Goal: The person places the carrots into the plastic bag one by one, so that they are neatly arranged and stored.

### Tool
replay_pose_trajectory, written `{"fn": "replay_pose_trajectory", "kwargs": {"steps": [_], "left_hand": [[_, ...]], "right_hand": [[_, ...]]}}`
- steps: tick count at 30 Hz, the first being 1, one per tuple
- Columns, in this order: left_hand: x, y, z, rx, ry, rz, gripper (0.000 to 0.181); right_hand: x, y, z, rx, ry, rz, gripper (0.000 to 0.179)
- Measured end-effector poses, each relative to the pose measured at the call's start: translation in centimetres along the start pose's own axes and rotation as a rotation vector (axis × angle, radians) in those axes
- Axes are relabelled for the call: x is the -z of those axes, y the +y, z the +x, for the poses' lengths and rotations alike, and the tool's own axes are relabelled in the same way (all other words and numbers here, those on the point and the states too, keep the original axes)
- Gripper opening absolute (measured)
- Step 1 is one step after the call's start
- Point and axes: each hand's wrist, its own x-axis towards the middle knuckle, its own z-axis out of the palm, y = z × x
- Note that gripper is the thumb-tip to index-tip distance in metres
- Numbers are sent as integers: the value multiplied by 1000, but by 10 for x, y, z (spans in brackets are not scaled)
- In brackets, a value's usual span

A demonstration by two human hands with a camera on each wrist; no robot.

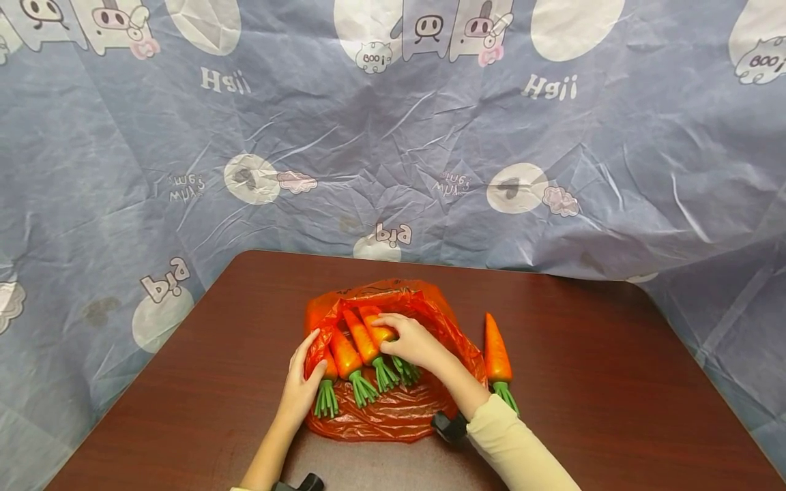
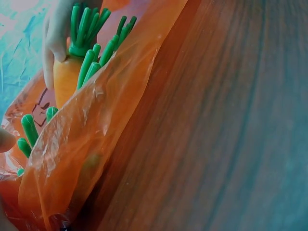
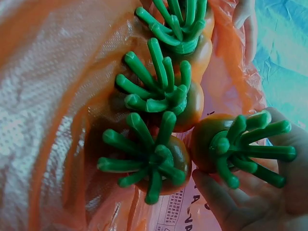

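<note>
A red-orange plastic bag [image 1: 381, 419] lies on the table with its mouth towards me. Inside it several orange carrots [image 1: 346, 354] rest side by side, green stem ends facing the opening. My left hand [image 1: 299, 389] grips the bag's left edge, thumb inside beside the leftmost carrot [image 1: 329, 368]. Reaching into the bag, my right hand [image 1: 414, 343] holds the rightmost carrot [image 3: 207, 144] around its thick end, its green stems [image 3: 255, 147] pointing at the right wrist camera. This carrot's tip is hidden in the head view.
Right of the bag, another carrot [image 1: 496, 351] lies on the dark brown table [image 1: 583, 382], close to the right forearm. A blue-grey patterned cloth [image 1: 381, 136] hangs behind the table and along its sides.
</note>
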Motion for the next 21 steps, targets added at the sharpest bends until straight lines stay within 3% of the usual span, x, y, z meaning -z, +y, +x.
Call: {"fn": "replay_pose_trajectory", "kwargs": {"steps": [7, 21], "left_hand": [[0, -1, 0, -5, 3, -2, 51], [0, -2, 1, -7, 0, -2, 51]], "right_hand": [[1, -2, 4, -32, -39, -30, 43], [-1, -8, 4, -84, -31, -119, 41]]}}
